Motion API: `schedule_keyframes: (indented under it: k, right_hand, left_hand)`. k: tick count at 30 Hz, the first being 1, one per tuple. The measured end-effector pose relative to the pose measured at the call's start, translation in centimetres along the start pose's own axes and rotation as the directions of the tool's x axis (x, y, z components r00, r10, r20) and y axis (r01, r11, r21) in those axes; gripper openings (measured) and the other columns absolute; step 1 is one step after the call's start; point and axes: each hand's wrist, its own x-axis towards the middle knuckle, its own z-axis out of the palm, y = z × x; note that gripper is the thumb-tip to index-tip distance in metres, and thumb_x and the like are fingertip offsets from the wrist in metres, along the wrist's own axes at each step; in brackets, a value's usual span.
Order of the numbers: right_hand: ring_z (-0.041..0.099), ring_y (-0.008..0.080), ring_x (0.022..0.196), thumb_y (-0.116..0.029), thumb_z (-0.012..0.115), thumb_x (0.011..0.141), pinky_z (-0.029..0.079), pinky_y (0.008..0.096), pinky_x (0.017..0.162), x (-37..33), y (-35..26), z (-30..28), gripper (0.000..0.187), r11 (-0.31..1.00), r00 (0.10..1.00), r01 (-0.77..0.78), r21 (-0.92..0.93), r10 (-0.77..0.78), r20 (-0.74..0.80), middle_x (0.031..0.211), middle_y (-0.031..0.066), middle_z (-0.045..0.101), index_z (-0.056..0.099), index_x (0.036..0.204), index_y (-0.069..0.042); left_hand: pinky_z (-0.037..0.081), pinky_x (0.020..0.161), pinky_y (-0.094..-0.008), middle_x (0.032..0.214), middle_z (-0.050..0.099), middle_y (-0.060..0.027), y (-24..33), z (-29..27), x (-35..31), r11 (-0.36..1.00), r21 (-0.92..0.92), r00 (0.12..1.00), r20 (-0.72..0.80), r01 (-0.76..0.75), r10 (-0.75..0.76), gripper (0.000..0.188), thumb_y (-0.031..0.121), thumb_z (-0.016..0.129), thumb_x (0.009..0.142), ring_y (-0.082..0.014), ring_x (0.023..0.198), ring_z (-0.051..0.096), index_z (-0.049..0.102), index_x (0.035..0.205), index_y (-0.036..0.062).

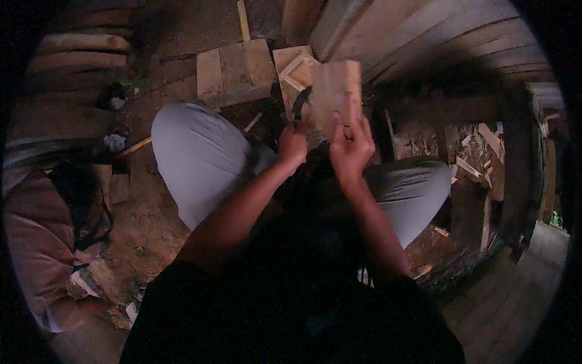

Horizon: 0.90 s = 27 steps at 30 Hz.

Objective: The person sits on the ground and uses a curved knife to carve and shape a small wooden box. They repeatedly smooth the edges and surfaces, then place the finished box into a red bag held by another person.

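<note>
My right hand (353,148) is closed round the lower edge of a pale wooden board (330,85), raised in front of me and slightly blurred. To its left, my left hand (293,145) makes a fist around a dark curved tool (301,103). The tool's upper end is close to the board; whether they touch I cannot tell, and its kind is unclear. Behind the board, partly hidden by it, lies a small wooden frame (298,71) on another pale piece of wood (282,59).
A wide wooden block (234,71) rests on the dirt floor ahead, a stick (244,21) beyond it. Plank walls rise at left and right. Wood scraps (470,170) litter the right side. Brown clothing of another person (42,242) shows at the left. My bent knees flank the work.
</note>
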Motion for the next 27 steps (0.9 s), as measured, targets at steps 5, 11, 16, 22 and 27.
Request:
schedule_keyframes:
  k: [5, 11, 16, 22, 27]
  right_hand:
    - [0.067, 0.029, 0.092, -0.007, 0.068, 0.086, 0.053, 0.0367, 0.078, 0.1, 0.1, 0.6, 0.048, 0.998, 0.988, -0.059, -0.006, 0.059, 0.145, 0.108, 0.0187, 0.067, 0.058, 0.133, -0.012]
    - [0.065, 0.0388, 0.089, -0.012, 0.066, 0.087, 0.053, 0.044, 0.074, 2.7, -0.7, -1.7, 0.049, 0.996, 0.994, -0.093, 0.001, 0.093, -0.057, 0.105, 0.0197, 0.067, 0.056, 0.134, -0.014]
    - [0.064, 0.0396, 0.096, -0.017, 0.067, 0.085, 0.052, 0.044, 0.078, 6.6, 0.3, -3.2, 0.055, 0.949, 0.934, -0.113, -0.294, 0.202, 0.296, 0.11, 0.0167, 0.067, 0.053, 0.136, -0.028]
    - [0.065, 0.0394, 0.093, -0.022, 0.067, 0.083, 0.054, 0.0482, 0.077, 7.8, 1.7, -2.8, 0.055, 0.915, 0.902, 0.008, -0.403, 0.168, 0.399, 0.108, 0.0166, 0.067, 0.052, 0.135, -0.031]
    - [0.066, 0.0386, 0.086, -0.023, 0.068, 0.083, 0.055, 0.0476, 0.07, 6.0, 1.9, -1.9, 0.055, 0.932, 0.962, 0.028, -0.362, 0.073, 0.262, 0.104, 0.0172, 0.067, 0.052, 0.135, -0.031]
  left_hand:
    - [0.041, 0.036, -0.0363, 0.065, 0.054, -0.0103, 0.5, 0.1, -0.6, 1.0, 0.001, 0.999, -0.035, 0.007, -0.007, 0.037, 0.037, 0.044, 0.097, -0.0221, 0.045, 0.053, 0.051, 0.112, 0.0034]
    - [0.044, 0.038, -0.0368, 0.07, 0.057, -0.0118, -0.8, -1.1, -0.1, 1.0, -0.007, 1.0, -0.008, 0.025, -0.025, 0.037, 0.036, 0.048, 0.096, -0.023, 0.05, 0.056, 0.051, 0.115, 0.0046]
    - [0.044, 0.038, -0.0342, 0.066, 0.053, -0.0072, -0.8, -0.5, 0.3, 0.999, 0.04, 0.997, -0.077, 0.004, 0.0, 0.033, 0.038, 0.049, 0.096, -0.0174, 0.05, 0.053, 0.054, 0.11, 0.0083]
    - [0.041, 0.037, -0.0325, 0.066, 0.051, -0.0048, 0.3, -0.8, 0.0, 0.992, -0.045, 0.993, -0.017, 0.116, -0.117, 0.037, 0.041, 0.05, 0.094, -0.0166, 0.048, 0.05, 0.056, 0.107, 0.0071]
    - [0.038, 0.037, -0.0294, 0.066, 0.048, -0.0026, 1.7, -1.4, -0.2, 0.977, -0.04, 0.978, 0.004, 0.21, -0.21, 0.034, 0.042, 0.05, 0.094, -0.0136, 0.048, 0.046, 0.056, 0.1, 0.009]
